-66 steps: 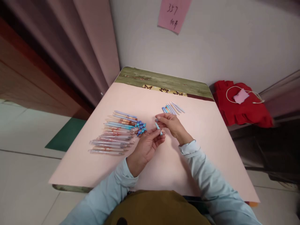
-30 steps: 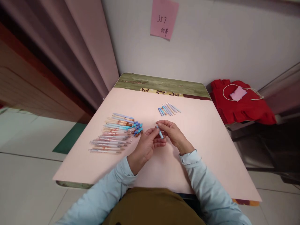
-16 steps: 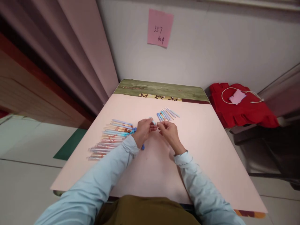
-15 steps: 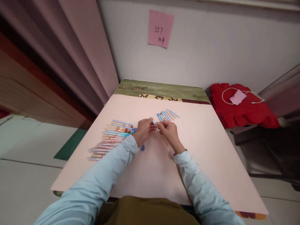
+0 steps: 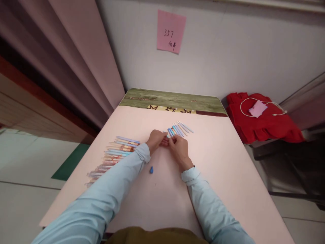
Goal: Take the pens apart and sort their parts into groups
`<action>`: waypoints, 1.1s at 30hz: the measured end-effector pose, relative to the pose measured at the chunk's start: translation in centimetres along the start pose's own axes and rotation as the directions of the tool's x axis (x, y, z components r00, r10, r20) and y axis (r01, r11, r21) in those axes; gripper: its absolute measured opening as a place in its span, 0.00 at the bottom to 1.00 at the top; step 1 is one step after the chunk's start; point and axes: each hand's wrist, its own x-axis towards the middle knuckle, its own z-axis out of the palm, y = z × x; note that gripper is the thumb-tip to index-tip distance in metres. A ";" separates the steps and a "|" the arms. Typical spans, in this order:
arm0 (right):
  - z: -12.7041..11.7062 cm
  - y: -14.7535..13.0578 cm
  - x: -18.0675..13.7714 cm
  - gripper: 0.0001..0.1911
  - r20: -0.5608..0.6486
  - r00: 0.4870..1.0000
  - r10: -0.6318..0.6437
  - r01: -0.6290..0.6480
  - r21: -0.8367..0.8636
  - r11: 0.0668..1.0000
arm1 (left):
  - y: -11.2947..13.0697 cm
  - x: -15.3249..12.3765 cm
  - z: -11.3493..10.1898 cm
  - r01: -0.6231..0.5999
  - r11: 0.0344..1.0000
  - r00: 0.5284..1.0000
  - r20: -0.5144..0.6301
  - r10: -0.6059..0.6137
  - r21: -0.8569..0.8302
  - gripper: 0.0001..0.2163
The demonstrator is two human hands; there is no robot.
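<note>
My left hand (image 5: 154,139) and my right hand (image 5: 178,149) meet near the middle of the pink table sheet (image 5: 223,159), fingers pinched together. Between them I hold a small light-blue pen piece (image 5: 165,134), mostly hidden by the fingers. Just beyond the hands lies a small group of pale blue pen parts (image 5: 179,129). A row of several patterned pens (image 5: 115,152) lies to the left, partly behind my left sleeve. One blue cap (image 5: 151,169) lies alone on the sheet below my left wrist.
A pink note (image 5: 170,31) hangs on the wall behind the table. A curtain (image 5: 83,54) falls at the left. A red cloth (image 5: 261,122) with a white cable and a pink slip lies at the right. The table's green far edge (image 5: 175,100) shows beyond the sheet.
Both hands have moved away from me toward the pale blue pen parts, still pinched on the small piece. A blue cap has come into view below my left wrist.
</note>
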 end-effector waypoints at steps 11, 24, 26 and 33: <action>0.4 0.4 0.4 0.10 -0.007 1.000 0.024 -0.024 -0.136 0.990 | 1.1 1.8 0.7 0.045 0.958 0.997 0.048 -0.061 0.284 0.10; -2.5 -0.8 -1.1 0.15 -0.044 0.994 0.098 -0.083 0.263 0.961 | -0.4 -11.6 -9.7 -0.406 0.913 0.899 -0.185 0.396 -0.019 0.10; -2.8 -1.8 -2.1 0.15 0.020 0.999 0.039 -0.043 0.282 0.958 | -1.4 -13.1 -11.9 -0.428 0.904 0.874 -0.254 0.414 -0.001 0.10; -0.6 -2.9 -6.0 0.10 0.237 0.960 -0.152 0.112 0.174 0.978 | -3.6 -13.4 -17.3 -0.428 0.881 0.729 -0.498 0.470 0.204 0.10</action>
